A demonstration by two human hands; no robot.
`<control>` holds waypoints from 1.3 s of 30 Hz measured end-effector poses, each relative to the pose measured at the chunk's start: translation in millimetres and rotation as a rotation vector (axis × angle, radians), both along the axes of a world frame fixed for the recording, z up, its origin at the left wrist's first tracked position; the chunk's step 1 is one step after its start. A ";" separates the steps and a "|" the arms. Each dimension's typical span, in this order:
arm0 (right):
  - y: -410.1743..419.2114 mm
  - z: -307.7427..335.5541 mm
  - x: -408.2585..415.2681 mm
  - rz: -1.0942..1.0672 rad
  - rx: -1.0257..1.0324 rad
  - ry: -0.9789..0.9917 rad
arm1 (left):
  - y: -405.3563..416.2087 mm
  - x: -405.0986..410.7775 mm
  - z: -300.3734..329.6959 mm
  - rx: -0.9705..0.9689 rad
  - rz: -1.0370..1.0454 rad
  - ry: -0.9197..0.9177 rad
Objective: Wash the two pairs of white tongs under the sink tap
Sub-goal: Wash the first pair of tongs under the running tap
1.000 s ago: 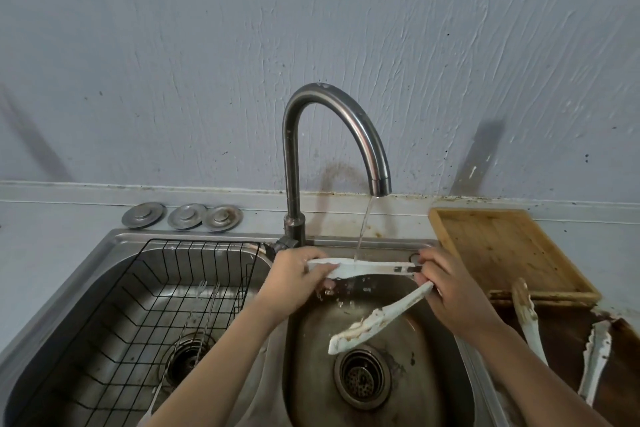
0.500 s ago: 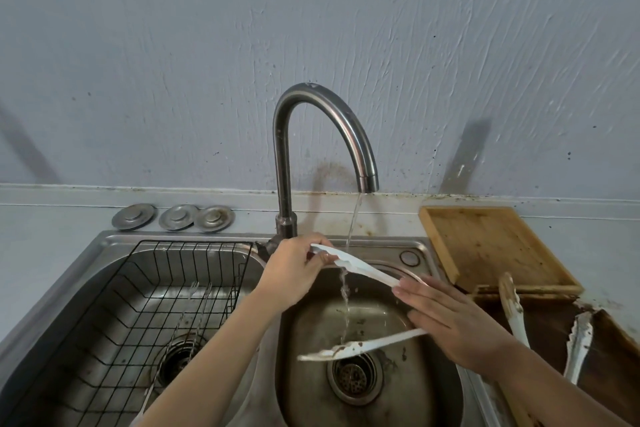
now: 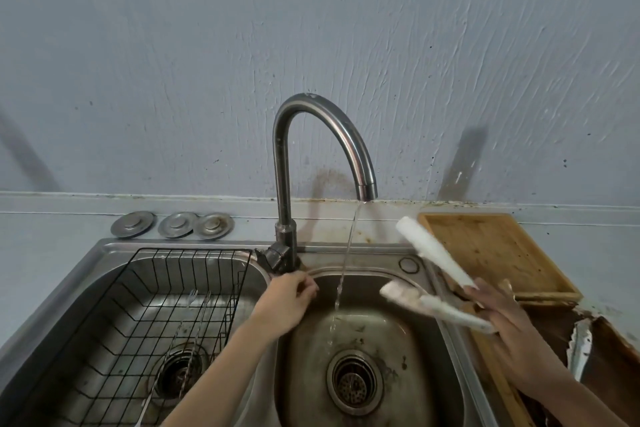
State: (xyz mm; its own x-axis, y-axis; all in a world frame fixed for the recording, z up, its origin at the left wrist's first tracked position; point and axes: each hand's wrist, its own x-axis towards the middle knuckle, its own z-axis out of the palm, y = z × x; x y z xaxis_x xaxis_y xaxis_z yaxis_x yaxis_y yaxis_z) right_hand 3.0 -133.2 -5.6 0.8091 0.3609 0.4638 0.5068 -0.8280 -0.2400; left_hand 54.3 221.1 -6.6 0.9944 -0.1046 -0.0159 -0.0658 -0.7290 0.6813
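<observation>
My right hand (image 3: 502, 319) grips one pair of white tongs (image 3: 436, 255) at its hinge end. The two arms spread apart and point up and left, over the sink's right rim, to the right of the water stream (image 3: 346, 253). The lower arm carries brown stains. Water runs from the curved tap (image 3: 322, 135) into the right basin (image 3: 408, 392). My left hand (image 3: 289, 303) hovers just below the tap's base with loosely curled fingers and holds nothing. The second pair of white tongs (image 3: 581, 340) lies on the brown counter at the right, partly hidden by my right hand.
A black wire rack (image 3: 166, 288) with forks in it fills the left basin. Three metal drain lids (image 3: 173, 224) lie on the ledge behind it. A wooden board (image 3: 491, 253) sits right of the sink against the wall.
My left hand has let go of the tongs and stayed near the tap base. My right hand has swung the tongs up and to the right, out of the stream.
</observation>
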 end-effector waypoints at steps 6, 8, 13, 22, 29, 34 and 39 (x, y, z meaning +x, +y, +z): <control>35.8 -3.4 12.1 -0.338 0.436 0.037 | -22.8 2.3 -1.8 -0.107 -0.039 0.039; 57.3 7.1 19.5 -0.302 0.431 0.070 | -31.8 1.5 0.8 -0.249 -0.066 0.071; 107.6 17.7 29.3 -0.046 0.889 0.419 | -52.4 -5.0 6.0 -0.761 -0.040 0.314; 161.9 25.3 35.3 0.339 1.320 0.530 | -53.5 -11.0 19.4 -1.317 0.189 0.391; 174.3 21.2 43.4 0.248 1.177 0.466 | -52.3 -9.6 19.9 -1.382 0.232 0.362; 180.6 11.5 43.7 0.081 0.767 0.376 | -56.2 -10.9 14.7 -1.406 0.190 0.393; 181.7 4.7 44.4 -0.028 0.492 0.321 | -51.0 -16.0 6.8 -1.319 0.117 0.480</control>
